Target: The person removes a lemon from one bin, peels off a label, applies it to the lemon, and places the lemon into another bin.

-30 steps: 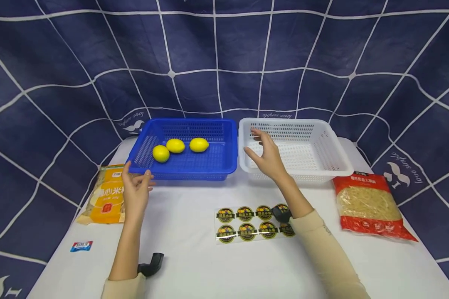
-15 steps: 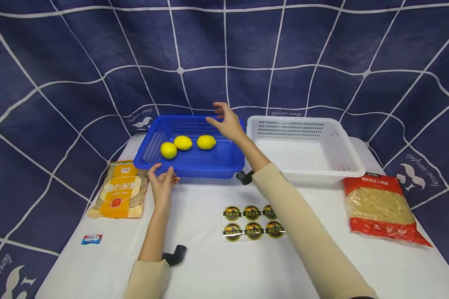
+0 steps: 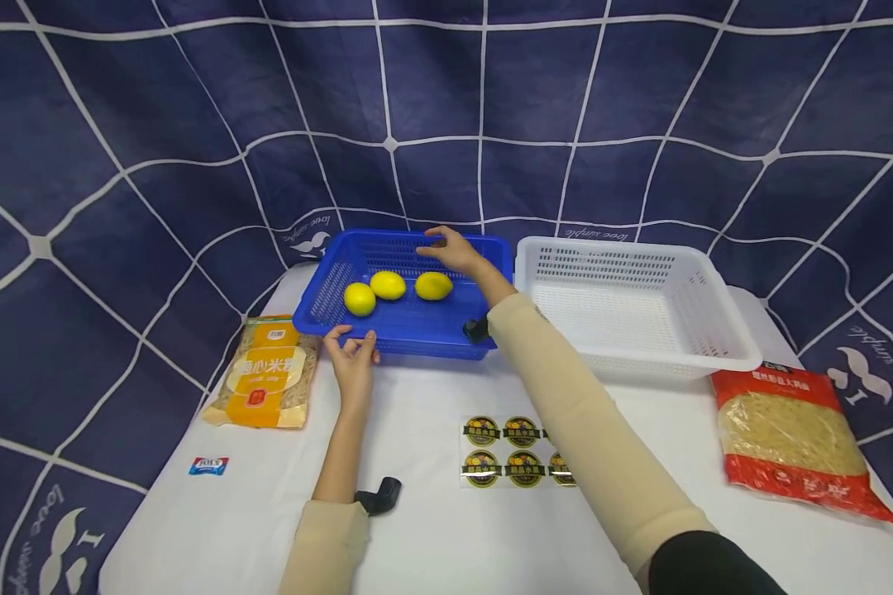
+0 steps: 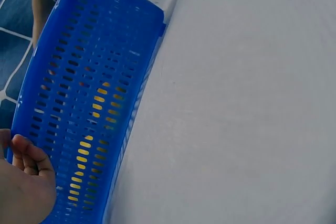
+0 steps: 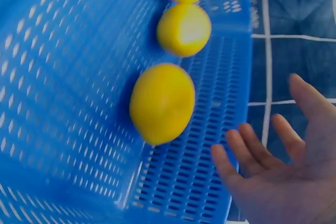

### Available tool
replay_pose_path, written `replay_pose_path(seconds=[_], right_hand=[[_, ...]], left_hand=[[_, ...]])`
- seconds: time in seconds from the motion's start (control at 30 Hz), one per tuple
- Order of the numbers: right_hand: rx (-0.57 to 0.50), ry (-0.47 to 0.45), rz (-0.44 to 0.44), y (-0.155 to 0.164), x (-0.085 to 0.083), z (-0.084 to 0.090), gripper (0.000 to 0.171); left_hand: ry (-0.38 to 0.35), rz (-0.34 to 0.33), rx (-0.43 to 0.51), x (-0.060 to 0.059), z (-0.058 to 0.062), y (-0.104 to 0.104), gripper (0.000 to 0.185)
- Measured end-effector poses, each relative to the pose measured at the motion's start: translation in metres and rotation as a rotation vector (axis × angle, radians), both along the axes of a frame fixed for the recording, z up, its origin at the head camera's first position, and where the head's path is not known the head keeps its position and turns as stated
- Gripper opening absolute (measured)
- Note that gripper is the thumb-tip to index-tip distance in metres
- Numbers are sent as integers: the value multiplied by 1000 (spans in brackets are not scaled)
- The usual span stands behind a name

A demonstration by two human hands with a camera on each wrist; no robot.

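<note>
A dark blue cloth with white lines is hanging behind a white worktop. A blue basket is sitting at the back of the worktop, with a white basket just beside it on the right. 3 lemons are lying in a row in the blue basket: the left lemon, the middle lemon and the right lemon.

The left hand is resting against the near rim of the blue basket, fingers lightly bent on its wall. The right hand is hovering over the far rim just behind the right lemon, fingers spread and holding nothing.

An orange packet is lying left of the blue basket, a red packet at the far right, and a sticker sheet in front.
</note>
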State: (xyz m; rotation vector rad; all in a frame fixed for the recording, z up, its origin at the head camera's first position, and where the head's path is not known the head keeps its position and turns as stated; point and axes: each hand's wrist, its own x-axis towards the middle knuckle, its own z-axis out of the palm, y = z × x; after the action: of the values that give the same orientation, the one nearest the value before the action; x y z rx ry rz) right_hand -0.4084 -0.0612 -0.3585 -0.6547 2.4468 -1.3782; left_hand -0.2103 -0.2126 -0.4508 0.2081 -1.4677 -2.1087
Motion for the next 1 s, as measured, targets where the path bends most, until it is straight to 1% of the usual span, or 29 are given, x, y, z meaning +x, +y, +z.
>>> replay_pose_path(seconds=[0.1, 0.23, 0.33, 0.47, 0.57, 0.63, 0.8, 1.0], right_hand=[[93, -52, 58, 6, -9, -7, 60], [209, -164, 139, 15, -16, -21, 62], [241, -223, 176, 22, -17, -34, 62], [291, -174, 210, 30, -19, -51, 63], [316, -131, 219, 33, -21, -60, 65], [310, -116, 229, 32, -21, -64, 68], [317, -71, 256, 24, -18, -65, 71], [350, -41, 297, 14, -17, -60, 70]], left_hand=[[42, 22, -9, -5, -4, 4, 35], [80, 40, -11, -7, -6, 10, 33], [90, 36, -4, -5, -6, 15, 32], [110, 36, -47, 1, 0, 22, 31], [123, 61, -110, 5, 5, 26, 34], [129, 86, -142, 7, 7, 28, 36], [133, 131, -152, 10, 8, 26, 33], [131, 140, -124, 11, 12, 21, 29]])
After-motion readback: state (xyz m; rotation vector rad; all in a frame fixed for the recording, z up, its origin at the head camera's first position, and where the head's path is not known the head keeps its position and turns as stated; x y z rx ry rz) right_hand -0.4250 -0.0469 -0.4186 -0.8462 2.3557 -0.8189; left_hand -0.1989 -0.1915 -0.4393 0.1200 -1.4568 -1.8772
